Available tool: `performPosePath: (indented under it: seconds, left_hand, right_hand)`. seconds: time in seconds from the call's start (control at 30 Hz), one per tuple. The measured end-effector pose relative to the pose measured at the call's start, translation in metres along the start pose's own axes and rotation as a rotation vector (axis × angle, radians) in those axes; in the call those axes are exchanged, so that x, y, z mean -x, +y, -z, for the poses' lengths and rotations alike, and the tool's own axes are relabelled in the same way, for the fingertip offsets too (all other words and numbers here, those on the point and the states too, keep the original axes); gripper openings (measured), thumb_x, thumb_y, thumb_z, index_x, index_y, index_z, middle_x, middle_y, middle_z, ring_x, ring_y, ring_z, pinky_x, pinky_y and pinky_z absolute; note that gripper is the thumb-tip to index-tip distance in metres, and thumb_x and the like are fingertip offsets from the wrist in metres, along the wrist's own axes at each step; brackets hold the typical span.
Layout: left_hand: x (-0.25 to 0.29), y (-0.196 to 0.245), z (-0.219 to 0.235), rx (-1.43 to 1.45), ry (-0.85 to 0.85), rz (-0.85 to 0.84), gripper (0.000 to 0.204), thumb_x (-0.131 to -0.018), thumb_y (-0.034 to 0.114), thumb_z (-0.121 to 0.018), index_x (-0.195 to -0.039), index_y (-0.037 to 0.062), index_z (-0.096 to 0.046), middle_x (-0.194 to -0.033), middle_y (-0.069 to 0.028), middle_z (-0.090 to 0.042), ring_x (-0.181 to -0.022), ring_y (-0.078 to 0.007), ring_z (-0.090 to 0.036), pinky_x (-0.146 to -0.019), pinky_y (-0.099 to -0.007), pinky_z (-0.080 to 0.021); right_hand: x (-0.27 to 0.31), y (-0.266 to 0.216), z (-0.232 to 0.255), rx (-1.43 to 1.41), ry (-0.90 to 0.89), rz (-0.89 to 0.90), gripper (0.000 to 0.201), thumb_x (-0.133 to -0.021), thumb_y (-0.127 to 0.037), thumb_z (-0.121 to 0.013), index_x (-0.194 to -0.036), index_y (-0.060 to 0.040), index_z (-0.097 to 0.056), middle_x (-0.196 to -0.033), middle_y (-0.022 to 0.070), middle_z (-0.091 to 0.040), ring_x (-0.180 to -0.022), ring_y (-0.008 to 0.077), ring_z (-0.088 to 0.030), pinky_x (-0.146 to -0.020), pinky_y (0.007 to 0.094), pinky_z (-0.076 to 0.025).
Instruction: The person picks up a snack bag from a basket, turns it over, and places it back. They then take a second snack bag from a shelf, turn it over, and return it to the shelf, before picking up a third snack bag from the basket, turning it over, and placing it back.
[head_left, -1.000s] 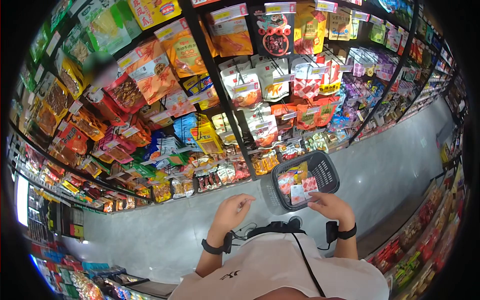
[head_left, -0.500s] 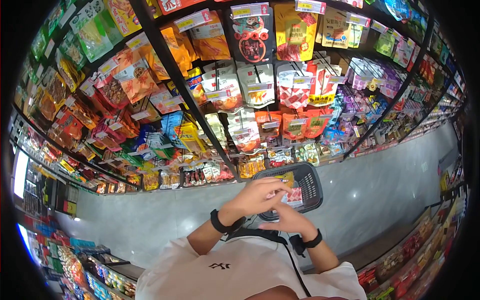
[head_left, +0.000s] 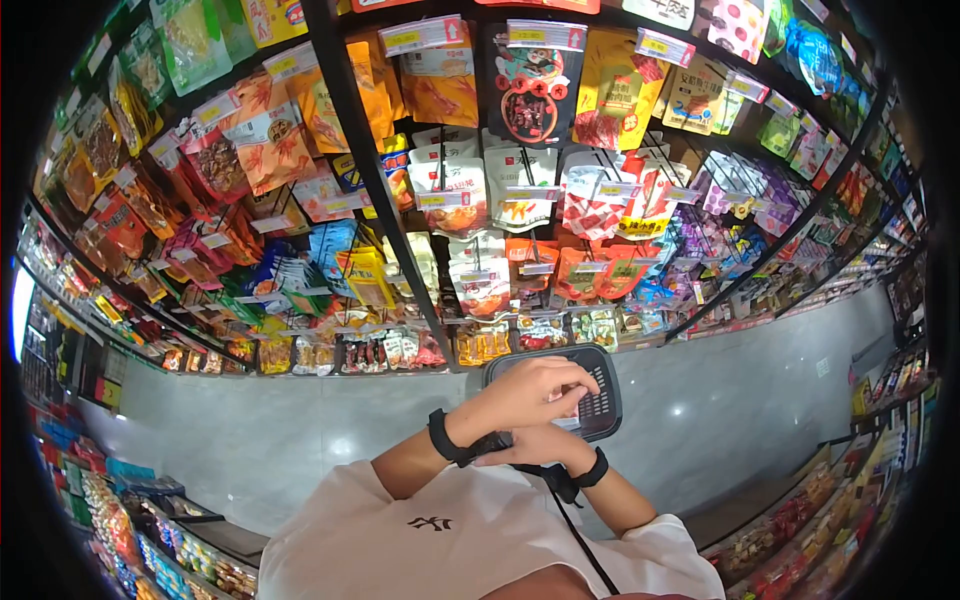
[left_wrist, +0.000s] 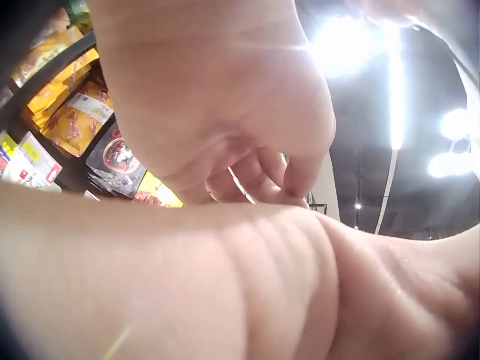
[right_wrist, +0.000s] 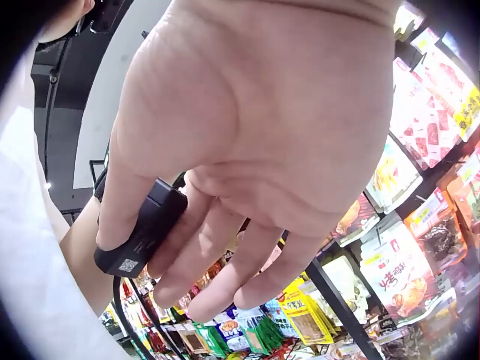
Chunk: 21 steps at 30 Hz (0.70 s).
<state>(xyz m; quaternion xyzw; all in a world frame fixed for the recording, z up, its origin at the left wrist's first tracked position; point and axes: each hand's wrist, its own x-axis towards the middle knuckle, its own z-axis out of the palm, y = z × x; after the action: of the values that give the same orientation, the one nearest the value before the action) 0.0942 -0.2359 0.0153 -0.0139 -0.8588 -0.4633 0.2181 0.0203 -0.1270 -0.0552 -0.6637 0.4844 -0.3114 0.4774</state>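
My right hand [head_left: 540, 447] reaches under the left forearm to the black wrist camera [right_wrist: 146, 229] strapped at my left wrist. In the right wrist view, its thumb and index finger lie on either side of that camera, pinching it. The left hand [head_left: 535, 395] crosses above the right one, its fingers loosely curled with nothing seen between them. In the left wrist view, the left hand [left_wrist: 210, 97] hangs over a broad stretch of bare skin close to the lens. Behind the hands, a dark grey shopping basket [head_left: 603, 425] stands on the floor, its packets mostly hidden.
Racks of hanging snack pouches [head_left: 445, 190] rise in front, with price tags [head_left: 545, 34] along the hooks. A black upright post [head_left: 375, 190] divides the racks. Grey floor [head_left: 720, 390] runs along the aisle. More stocked shelving [head_left: 800, 510] stands at the lower right.
The hands have gone from apart, near the basket, to crossed: the left moved right, the right moved left to the left wrist's camera. The head view has shifted, and the basket appears farther left.
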Motion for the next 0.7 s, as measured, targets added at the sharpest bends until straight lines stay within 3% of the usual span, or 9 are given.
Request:
performPosePath:
  seconds: [0.07, 0.4, 0.7]
  left_hand:
    - [0.004, -0.005, 0.010, -0.009, 0.005, 0.018, 0.019, -0.099, 0.017, -0.062, -0.110, 0.0090, -0.074, -0.102, -0.0092, -0.075, -0.094, -0.0295, -0.071, -0.082, -0.0418, -0.058]
    - [0.015, -0.040, 0.046, 0.003, 0.049, 0.043, 0.016, -0.097, 0.015, -0.063, -0.107, 0.0094, -0.075, -0.102, -0.0101, -0.076, -0.094, -0.0313, -0.072, -0.082, -0.0423, -0.058]
    - [-0.004, -0.060, 0.031, 0.008, 0.077, 0.056, 0.016, -0.096, 0.012, -0.064, -0.107, 0.0080, -0.075, -0.097, -0.0111, -0.075, -0.087, -0.0304, -0.072, -0.078, -0.0406, -0.058]
  right_hand:
    - [-0.010, 0.002, -0.002, 0.028, 0.041, 0.089, 0.059, -0.088, -0.042, -0.085, -0.125, -0.0004, -0.069, -0.118, 0.0136, -0.074, -0.111, 0.0257, -0.068, -0.096, 0.0410, -0.053]
    - [-0.052, -0.016, 0.008, 0.083, -0.020, 0.003, 0.052, -0.085, -0.038, -0.087, -0.117, 0.0003, -0.073, -0.113, 0.0140, -0.076, -0.105, 0.0261, -0.070, -0.092, 0.0383, -0.053]
    - [-0.044, -0.009, 0.020, -0.098, -0.069, 0.017, 0.035, -0.085, -0.031, -0.088, -0.107, -0.0039, -0.081, -0.097, 0.0091, -0.080, -0.087, 0.0178, -0.074, -0.083, 0.0309, -0.057]
